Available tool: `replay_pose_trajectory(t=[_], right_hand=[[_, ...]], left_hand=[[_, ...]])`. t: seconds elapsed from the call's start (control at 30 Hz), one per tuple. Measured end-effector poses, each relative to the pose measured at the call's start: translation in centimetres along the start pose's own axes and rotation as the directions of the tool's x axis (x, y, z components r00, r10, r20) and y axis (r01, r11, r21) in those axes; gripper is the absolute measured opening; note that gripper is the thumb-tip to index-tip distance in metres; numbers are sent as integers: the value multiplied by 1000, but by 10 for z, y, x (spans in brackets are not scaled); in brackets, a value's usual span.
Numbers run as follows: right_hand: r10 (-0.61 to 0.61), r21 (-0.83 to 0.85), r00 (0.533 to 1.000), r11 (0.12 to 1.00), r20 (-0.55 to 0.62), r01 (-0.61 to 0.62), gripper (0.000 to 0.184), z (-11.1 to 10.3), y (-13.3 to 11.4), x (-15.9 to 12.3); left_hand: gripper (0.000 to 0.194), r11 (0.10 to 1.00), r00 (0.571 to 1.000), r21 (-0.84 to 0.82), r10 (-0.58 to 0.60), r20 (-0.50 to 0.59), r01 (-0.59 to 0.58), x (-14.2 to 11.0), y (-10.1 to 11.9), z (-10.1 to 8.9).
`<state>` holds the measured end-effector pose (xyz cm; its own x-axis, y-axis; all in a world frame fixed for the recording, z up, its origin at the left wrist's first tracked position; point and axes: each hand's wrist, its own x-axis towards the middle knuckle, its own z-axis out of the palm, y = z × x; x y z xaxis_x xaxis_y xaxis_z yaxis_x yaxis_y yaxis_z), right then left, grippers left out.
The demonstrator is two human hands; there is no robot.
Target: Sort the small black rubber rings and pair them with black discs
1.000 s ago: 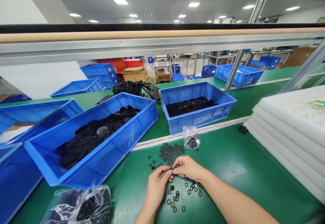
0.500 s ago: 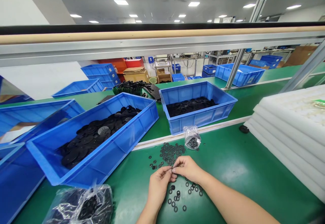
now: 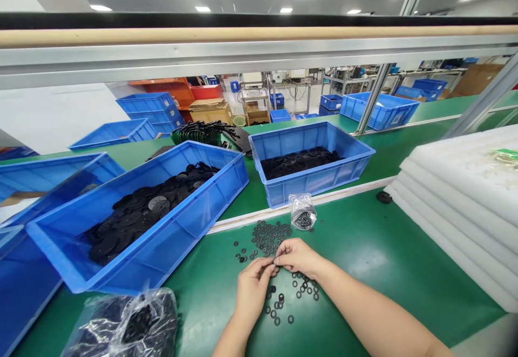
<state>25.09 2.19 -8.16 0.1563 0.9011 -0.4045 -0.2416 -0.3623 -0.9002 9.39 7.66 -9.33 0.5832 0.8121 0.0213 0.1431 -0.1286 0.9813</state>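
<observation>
My left hand [image 3: 254,285] and my right hand [image 3: 298,255] meet fingertip to fingertip over the green bench. Both are closed in a pinch on a small dark piece [image 3: 275,260], mostly hidden by the fingers; it may be one of the rings. Just beyond my hands lies a dense pile of small dark rings [image 3: 270,235]. Nearer to me, larger black rings [image 3: 277,305] are scattered, some below my right wrist. A clear plastic bag [image 3: 303,214] with more small rings in it lies behind my right hand.
Blue bins with black discs stand at the left [image 3: 198,216] and at the back [image 3: 319,176]. A plastic bag of black parts [image 3: 125,324] lies at front left. White foam sheets [image 3: 453,211] are stacked at the right, beside a black disc [image 3: 384,197]. A metal rail [image 3: 243,62] crosses above.
The whole view has shifted slightly, so the scene sits higher and a little further left. Both hands stay together in the same pinch, with little visible movement over the bench.
</observation>
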Motion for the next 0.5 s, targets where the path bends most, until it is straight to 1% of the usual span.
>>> replay_pose_trajectory(t=[0.1, 0.23, 0.37, 0.43, 0.5], right_hand=[[18, -7, 1000, 1000, 3, -18, 22, 0, -1, -1], [26, -9, 1000, 1000, -10, -26, 23, 1, -2, -1], [12, -12, 1000, 1000, -1, -12, 22, 0, 0, 0], [-41, -1, 999, 999, -8, 41, 22, 1, 4, 1], [-109, 11, 994, 994, -23, 110, 24, 1, 8, 3]], left_hand=[[21, 997, 999, 70, 37, 2, -37, 0, -4, -1], [23, 999, 1000, 41, -10, -1, 10, -1, -8, -1], [20, 996, 1000, 95, 4, -12, -3, -1, -8, -1], [21, 999, 1000, 44, -25, 9, 24, 0, -6, -1], [27, 993, 995, -72, -88, 56, 92, 1, -4, -1]])
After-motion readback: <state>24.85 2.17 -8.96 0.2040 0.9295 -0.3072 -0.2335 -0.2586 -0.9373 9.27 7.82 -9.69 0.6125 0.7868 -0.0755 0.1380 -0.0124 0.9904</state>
